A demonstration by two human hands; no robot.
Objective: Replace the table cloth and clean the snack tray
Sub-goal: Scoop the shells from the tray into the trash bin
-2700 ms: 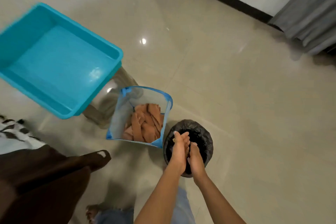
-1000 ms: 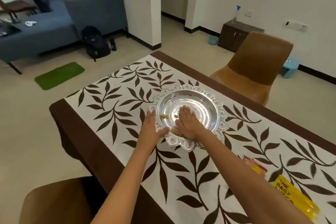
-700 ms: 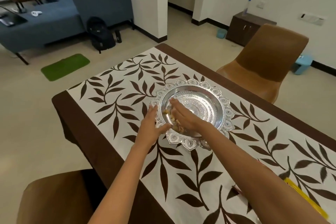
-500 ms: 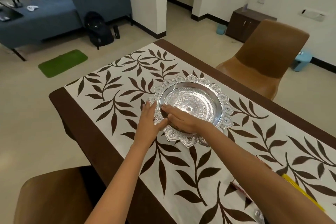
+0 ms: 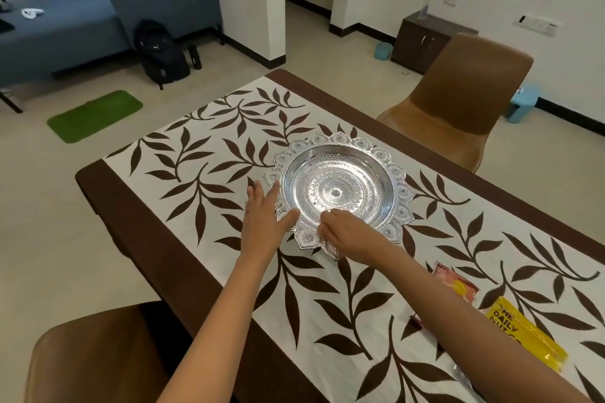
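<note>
An ornate silver snack tray (image 5: 339, 173) sits on the white table cloth with brown leaves (image 5: 209, 167); its bowl looks bare and shiny. My left hand (image 5: 262, 222) lies open and flat on the cloth against the tray's left rim, with the thumb touching the rim. At the near rim my right hand (image 5: 350, 234) rests with its fingers curled shut. Whatever is inside that fist is hidden.
A yellow nut packet (image 5: 523, 337) and a red packet (image 5: 456, 285) lie on the cloth at the right. Brown chairs stand at the far side (image 5: 458, 101) and the near left corner (image 5: 98, 357). The table's dark border (image 5: 137, 226) ends at the left.
Earlier my hands were over a black bin on the floor. At the table, my right hand swept the snack bits across the tray to the near rim and closed; the tray now looks bare.
</note>
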